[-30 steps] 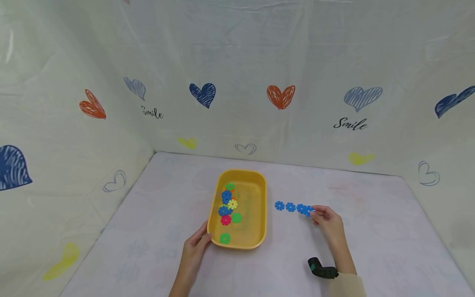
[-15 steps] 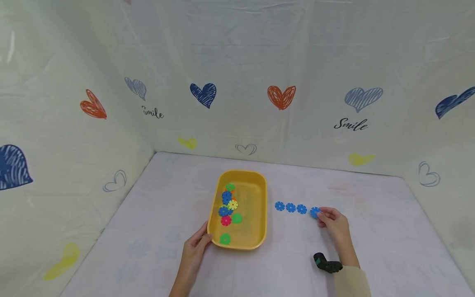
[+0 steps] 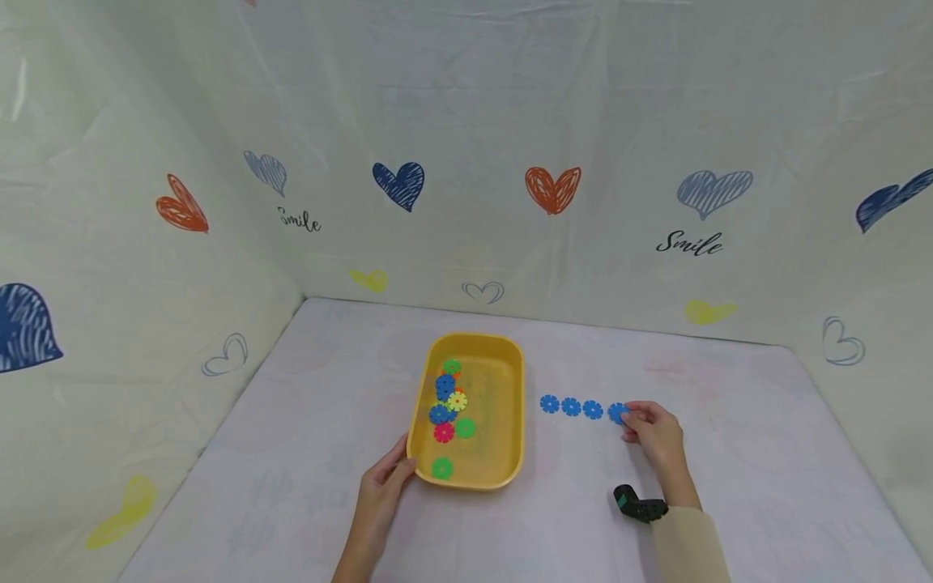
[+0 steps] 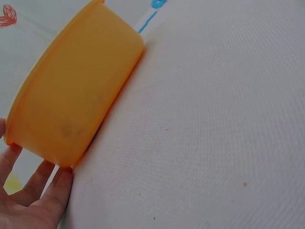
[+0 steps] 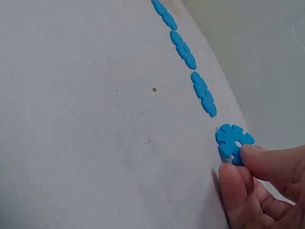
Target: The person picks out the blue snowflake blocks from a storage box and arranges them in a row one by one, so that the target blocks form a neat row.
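My right hand (image 3: 659,433) pinches a blue snowflake disc (image 5: 231,138) between thumb and fingers, tilted at the table surface. To its left, three blue discs (image 3: 572,406) lie flat in a row, and a small gap parts the nearest one from the held disc. My left hand (image 3: 381,482) grips the near left corner of a yellow tray (image 3: 503,453), thumb at the rim and fingers against the outer wall (image 4: 71,95). Inside the tray, along its left side, lie several loose discs, among them blue, yellow, orange, a pink one (image 3: 444,432) and green ones (image 3: 442,468).
The white table (image 3: 313,405) meets a pale curtain (image 3: 466,243) printed with hearts at the back and sides. A black camera mount (image 3: 640,505) sits on my right wrist, close to the sleeve (image 3: 688,542).
My right hand has shifted right with its blue disc, off the row's right end, and then settled slightly back. Three row discs now show uncovered. The left hand and tray stay put.
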Available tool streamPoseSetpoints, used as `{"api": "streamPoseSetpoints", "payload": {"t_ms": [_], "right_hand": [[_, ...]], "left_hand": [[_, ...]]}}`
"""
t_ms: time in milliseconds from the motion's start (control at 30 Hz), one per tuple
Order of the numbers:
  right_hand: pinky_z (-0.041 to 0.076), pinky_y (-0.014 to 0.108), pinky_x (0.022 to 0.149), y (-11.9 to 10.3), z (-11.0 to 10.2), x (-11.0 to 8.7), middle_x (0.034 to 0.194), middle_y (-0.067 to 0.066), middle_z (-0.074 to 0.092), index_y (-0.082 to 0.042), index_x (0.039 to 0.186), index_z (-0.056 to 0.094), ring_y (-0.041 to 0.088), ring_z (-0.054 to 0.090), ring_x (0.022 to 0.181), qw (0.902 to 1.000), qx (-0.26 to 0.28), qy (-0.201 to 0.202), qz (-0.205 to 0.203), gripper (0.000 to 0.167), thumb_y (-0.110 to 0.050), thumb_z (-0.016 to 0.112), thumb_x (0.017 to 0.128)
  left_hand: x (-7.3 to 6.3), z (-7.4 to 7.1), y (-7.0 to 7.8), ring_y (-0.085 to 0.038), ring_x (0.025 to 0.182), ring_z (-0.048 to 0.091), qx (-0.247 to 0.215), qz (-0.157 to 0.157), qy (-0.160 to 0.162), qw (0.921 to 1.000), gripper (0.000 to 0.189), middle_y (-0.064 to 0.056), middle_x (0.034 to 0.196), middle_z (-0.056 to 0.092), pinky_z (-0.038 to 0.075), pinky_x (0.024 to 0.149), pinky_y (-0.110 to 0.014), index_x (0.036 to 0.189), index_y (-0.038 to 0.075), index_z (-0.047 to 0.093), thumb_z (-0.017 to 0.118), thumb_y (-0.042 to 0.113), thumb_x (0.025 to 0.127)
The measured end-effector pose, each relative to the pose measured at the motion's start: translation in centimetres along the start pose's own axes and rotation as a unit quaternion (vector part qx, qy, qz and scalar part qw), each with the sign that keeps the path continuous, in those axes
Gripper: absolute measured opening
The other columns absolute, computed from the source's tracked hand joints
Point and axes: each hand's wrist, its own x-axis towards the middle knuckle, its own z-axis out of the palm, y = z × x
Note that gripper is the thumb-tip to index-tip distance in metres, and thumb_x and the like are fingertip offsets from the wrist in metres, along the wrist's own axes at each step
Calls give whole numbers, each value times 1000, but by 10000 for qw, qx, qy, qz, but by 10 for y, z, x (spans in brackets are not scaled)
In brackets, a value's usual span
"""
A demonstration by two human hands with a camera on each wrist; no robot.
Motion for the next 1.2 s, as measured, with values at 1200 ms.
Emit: {"api": "streamPoseSetpoints", "payload": {"t_ms": [1200], "right_hand": [[48,16,45,-6,1,7,77,9,59,6,108,54,8,50,52,9963,-855,-61,69,29,-15,58,89]], "left_hand": [[1,-1,-1,-25,133,41,162,72,-18,9998,47,-4,143,44,44,99,-32,136,11,47,55,23,91]]}}
